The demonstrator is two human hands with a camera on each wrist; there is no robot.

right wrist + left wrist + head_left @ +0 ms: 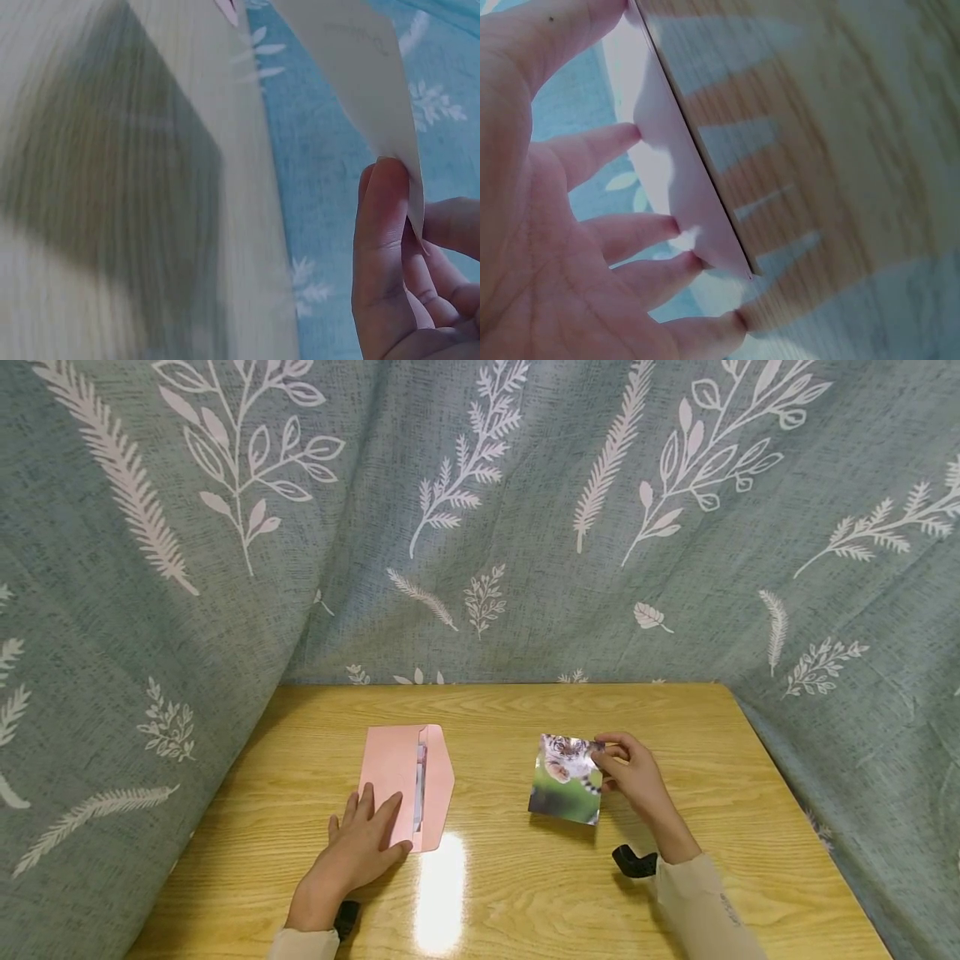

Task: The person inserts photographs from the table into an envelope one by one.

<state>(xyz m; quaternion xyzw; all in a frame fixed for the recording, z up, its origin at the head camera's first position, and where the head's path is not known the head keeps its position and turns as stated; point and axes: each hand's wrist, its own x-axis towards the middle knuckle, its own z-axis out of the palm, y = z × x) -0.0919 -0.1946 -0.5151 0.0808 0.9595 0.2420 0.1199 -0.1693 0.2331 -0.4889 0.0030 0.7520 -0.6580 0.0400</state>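
Observation:
A pink envelope (390,760) lies on the table at the left, its pointed flap folded out to the right and something pale and printed showing in its opening. My left hand (360,847) rests on its lower part with fingers spread; the left wrist view shows the fingertips on the pink paper (656,150). At the right, my right hand (637,777) pinches the upper right edge of a glossy photo (566,777) with a tiger on green. The photo is raised off the table, and its pale back (352,67) faces the right wrist camera, with faint writing.
The wooden table (510,893) has a bright light reflection near its front. A grey-green curtain (525,527) with white leaf prints hangs behind and at both sides. Black wrist mounts (633,862) stick out near each sleeve.

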